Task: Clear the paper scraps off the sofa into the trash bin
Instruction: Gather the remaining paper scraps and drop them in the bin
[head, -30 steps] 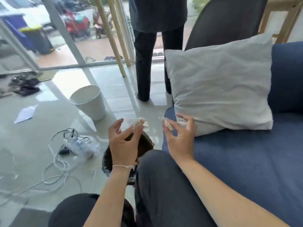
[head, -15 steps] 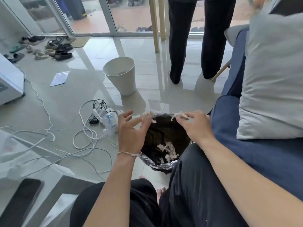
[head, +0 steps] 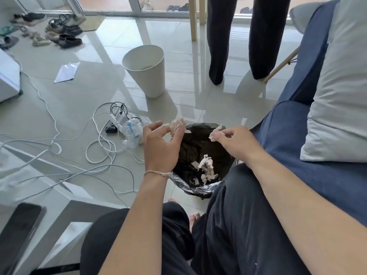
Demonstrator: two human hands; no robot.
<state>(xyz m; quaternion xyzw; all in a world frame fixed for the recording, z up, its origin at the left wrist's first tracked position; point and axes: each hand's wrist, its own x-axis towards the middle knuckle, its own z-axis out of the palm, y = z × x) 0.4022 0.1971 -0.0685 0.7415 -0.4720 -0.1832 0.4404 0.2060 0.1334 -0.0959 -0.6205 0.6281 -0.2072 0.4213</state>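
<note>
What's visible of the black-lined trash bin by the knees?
The trash bin stands upright on the tiled floor between the person's legs and the blue sofa. A glossy, crinkled black plastic liner covers the inside and folds over the rim; the bin's own body is hidden. White paper scraps lie at the bottom. The left hand and right hand hang over the opening, each pinching a scrap; neither clearly touches the liner.

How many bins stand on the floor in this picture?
2. The white bin stands farther out on the tiles, left of the standing person's legs. The black-lined trash bin stands below both hands, beside the sofa.
</note>
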